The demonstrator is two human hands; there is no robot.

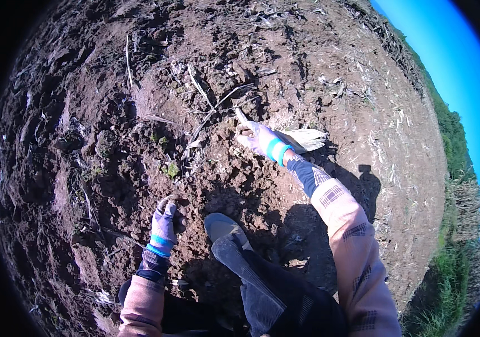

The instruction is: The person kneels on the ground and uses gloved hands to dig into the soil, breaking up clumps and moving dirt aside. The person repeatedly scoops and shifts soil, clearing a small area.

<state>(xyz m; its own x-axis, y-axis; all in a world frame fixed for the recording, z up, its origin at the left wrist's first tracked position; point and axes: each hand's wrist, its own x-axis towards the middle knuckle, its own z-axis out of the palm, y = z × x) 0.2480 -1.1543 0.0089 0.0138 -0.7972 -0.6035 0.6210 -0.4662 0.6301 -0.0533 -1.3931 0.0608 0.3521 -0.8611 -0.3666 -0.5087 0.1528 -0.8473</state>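
My right hand, in a pale lavender glove with a blue cuff, reaches forward over the clods. Its fingers are closed around a short pale stalk-like piece that sticks out past them. Beside and partly behind that hand lies a broad dry husk; whether the hand also touches it cannot be told. My left hand, gloved alike, is low over the loose soil on the left. Its fingers are bent and partly in shadow, so anything between them is hidden.
My shoe stands on the soil between the hands. Dry stalks lie crossed ahead, and small green weeds grow among the clods. Flatter ground stretches right to a grassy edge. My shadow falls across the right side.
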